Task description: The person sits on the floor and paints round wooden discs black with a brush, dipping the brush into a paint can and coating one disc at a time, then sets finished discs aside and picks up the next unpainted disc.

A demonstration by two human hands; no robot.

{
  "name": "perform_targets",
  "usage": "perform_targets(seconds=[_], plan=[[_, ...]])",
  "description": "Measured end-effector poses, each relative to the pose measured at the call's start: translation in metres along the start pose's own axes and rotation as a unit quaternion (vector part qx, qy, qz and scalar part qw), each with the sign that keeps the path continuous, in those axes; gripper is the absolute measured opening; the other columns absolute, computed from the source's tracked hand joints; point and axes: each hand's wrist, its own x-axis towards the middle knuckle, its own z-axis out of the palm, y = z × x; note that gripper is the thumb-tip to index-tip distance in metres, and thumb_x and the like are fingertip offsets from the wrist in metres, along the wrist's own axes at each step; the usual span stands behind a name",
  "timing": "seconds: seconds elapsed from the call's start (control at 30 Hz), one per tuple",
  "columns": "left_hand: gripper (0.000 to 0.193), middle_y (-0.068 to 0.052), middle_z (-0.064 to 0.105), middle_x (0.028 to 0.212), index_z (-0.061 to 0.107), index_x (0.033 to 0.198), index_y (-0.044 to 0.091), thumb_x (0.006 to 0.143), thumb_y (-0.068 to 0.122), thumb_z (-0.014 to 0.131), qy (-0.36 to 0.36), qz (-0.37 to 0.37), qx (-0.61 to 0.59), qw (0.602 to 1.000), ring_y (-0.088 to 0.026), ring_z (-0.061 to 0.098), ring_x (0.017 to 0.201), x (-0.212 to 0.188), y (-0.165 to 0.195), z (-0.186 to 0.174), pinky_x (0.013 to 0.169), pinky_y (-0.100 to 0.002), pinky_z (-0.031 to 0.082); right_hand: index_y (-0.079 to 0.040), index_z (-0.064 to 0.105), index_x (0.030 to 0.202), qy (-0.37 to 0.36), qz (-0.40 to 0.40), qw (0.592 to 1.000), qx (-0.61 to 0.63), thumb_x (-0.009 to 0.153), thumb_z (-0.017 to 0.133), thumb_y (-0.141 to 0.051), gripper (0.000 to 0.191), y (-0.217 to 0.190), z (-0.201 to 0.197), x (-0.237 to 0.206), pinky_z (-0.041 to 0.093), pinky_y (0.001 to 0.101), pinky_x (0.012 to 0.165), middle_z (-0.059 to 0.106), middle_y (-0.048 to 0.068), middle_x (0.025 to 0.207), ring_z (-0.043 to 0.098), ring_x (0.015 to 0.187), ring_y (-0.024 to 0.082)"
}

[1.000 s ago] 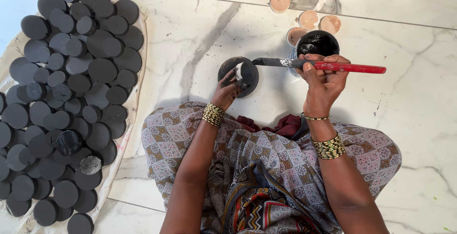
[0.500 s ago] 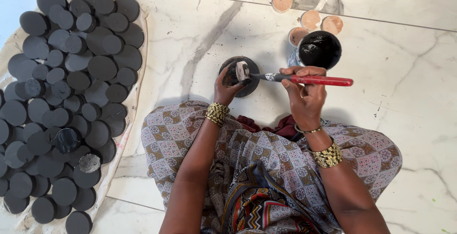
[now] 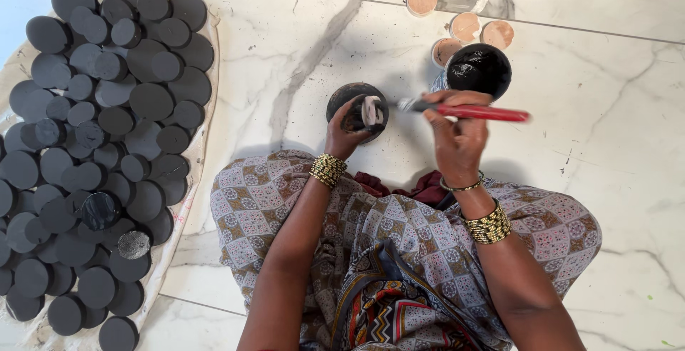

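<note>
I can't make out the brush bristles clearly; they blur pale against the round black-painted clay disc [image 3: 357,108], which my left hand [image 3: 347,135] grips from below, over the white marble floor [image 3: 606,180] just ahead of my knees. My right hand [image 3: 454,137] is closed around the red-handled paintbrush [image 3: 467,112], held level, its tip on the disc. Half a second ago the brush sat about the same; a second ago it was further right, by the black paint bowl [image 3: 478,69]. Unpainted tan clay discs [image 3: 421,0] are cut off at the top edge. Black painted discs [image 3: 107,144] crowd a cloth on my left.
</note>
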Motion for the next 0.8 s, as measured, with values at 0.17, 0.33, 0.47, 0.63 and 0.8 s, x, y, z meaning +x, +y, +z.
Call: perform_targets(seconds=[0.17,0.33,0.47,0.63,0.8], plan=[[0.08,-0.014,0.065,0.137,0.052,0.146,0.006,0.075,0.007,0.09,-0.002,-0.065,-0.053,0.996,-0.021,0.067,0.121,0.001,-0.004,-0.003,0.104,-0.035,0.059,-0.003,0.039,0.118,-0.019,0.064,0.998,-0.02,0.098,0.065,0.018,0.039,-0.011,0.0,-0.007,0.062,0.0344,0.101,0.066,0.019,0.117,0.069,0.119,0.029],[0.082,-0.012,0.063,0.14,0.05,0.149,0.007,0.077,0.009,0.09,-0.051,-0.047,-0.094,0.993,-0.02,0.064,0.126,-0.001,0.009,-0.003,0.108,-0.036,0.058,-0.004,0.038,0.119,0.03,0.056,0.998,0.006,0.098,0.063,0.017,0.039,-0.008,0.0,0.0,0.064,0.0342,0.099,0.064,0.02,0.118,0.069,0.121,0.027],[0.085,-0.012,0.06,0.143,0.049,0.15,0.008,0.077,0.012,0.092,-0.099,-0.007,-0.08,0.992,-0.021,0.063,0.128,-0.004,0.022,-0.001,0.11,-0.037,0.056,-0.005,0.038,0.122,0.058,-0.003,0.998,0.034,0.103,0.063,0.018,0.039,0.002,0.0,0.009,0.062,0.0318,0.105,0.062,0.021,0.123,0.067,0.121,0.027],[0.091,-0.01,0.057,0.143,0.045,0.151,0.011,0.074,0.016,0.093,-0.068,-0.008,-0.021,0.997,-0.021,0.061,0.127,-0.003,0.029,0.0,0.107,-0.036,0.057,-0.005,0.038,0.119,0.033,0.028,0.999,0.012,0.1,0.063,0.016,0.038,0.0,-0.003,0.004,0.064,0.0282,0.093,0.064,0.021,0.119,0.07,0.118,0.028],[0.086,-0.01,0.058,0.143,0.051,0.151,0.014,0.074,0.013,0.09,-0.005,-0.006,0.023,1.0,-0.023,0.063,0.128,-0.001,0.025,-0.006,0.104,-0.038,0.058,-0.004,0.041,0.118,-0.007,0.067,0.996,-0.052,0.097,0.064,0.014,0.036,-0.01,-0.004,-0.007,0.066,0.0283,0.089,0.067,0.022,0.117,0.072,0.116,0.028]])
